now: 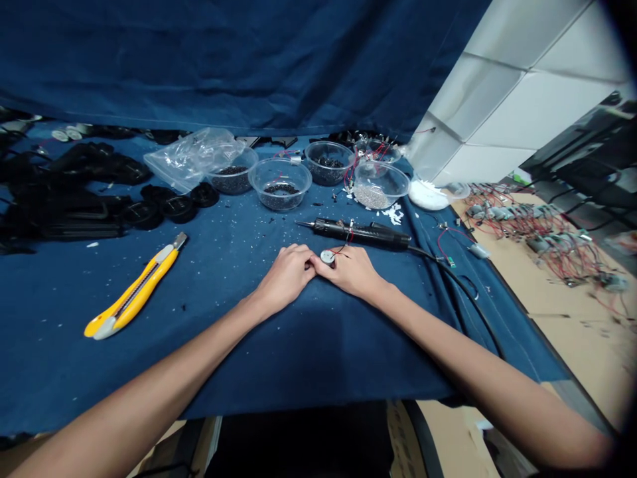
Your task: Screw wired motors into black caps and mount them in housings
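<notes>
A small round silver disc part point(327, 257) with a thin red wire sits between my two hands on the blue cloth point(239, 358). My left hand point(285, 277) is curled, its fingertips against the disc's left side. My right hand point(348, 271) lies palm down, its fingers around the disc from the right, and the red wire crosses the back of the fingers. Just beyond both hands lies a black soldering iron point(361, 233) with its tip pointing left. Its cord runs off to the lower right. A yellow utility knife point(134, 287) rests well left of my left hand.
Clear plastic bowls point(280, 184) hold small black and grey parts along the back of the cloth, beside a crumpled plastic bag point(192, 159). Black round parts point(164, 202) are heaped at the left. Wired assemblies point(537, 232) lie on cardboard to the right, past the table edge.
</notes>
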The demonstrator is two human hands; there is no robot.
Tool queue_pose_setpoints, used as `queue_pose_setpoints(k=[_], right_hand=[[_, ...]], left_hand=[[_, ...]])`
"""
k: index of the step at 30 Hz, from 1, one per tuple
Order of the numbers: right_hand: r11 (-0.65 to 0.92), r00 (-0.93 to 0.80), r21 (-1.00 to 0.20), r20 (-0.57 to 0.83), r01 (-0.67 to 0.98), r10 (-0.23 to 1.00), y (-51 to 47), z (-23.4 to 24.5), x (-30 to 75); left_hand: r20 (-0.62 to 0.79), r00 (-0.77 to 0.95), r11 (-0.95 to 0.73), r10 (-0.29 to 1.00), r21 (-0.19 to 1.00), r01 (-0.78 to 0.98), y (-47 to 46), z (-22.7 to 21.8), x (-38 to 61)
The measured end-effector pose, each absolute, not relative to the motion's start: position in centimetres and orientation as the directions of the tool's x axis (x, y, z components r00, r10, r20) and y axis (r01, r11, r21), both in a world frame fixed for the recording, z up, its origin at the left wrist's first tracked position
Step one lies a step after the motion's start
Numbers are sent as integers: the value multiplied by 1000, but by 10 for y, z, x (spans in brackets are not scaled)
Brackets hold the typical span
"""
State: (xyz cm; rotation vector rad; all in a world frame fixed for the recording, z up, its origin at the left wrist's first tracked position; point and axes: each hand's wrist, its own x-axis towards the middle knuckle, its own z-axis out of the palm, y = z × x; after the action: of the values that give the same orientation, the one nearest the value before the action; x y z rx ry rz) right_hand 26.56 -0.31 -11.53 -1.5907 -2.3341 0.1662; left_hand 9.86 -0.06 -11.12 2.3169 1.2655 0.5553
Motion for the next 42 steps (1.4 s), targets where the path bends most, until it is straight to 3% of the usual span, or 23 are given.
queue_pose_setpoints(k=[17,24,31,37,42], right_hand=[[375,-357,-277,114,885,927,-4,-112,266],[402,-370,-274,164,874,915,-6,-114,265],[404,-384,-273,126,873,915,-4,-113,264],[405,-398,-314,90,858,913,-4,-110,266],[418,-410,-281,89,864,908,-3,-112,266]], left_hand=[[155,503,-492,850,576,653,0,-110,97],[131,508,-487,852,557,673,-1,-110,96],[177,571,-479,802,761,437,-9,-91,81],[254,473,-491,843,721,489,-12,-85,102],[249,439,-457,863,757,468,-9,-91,104]])
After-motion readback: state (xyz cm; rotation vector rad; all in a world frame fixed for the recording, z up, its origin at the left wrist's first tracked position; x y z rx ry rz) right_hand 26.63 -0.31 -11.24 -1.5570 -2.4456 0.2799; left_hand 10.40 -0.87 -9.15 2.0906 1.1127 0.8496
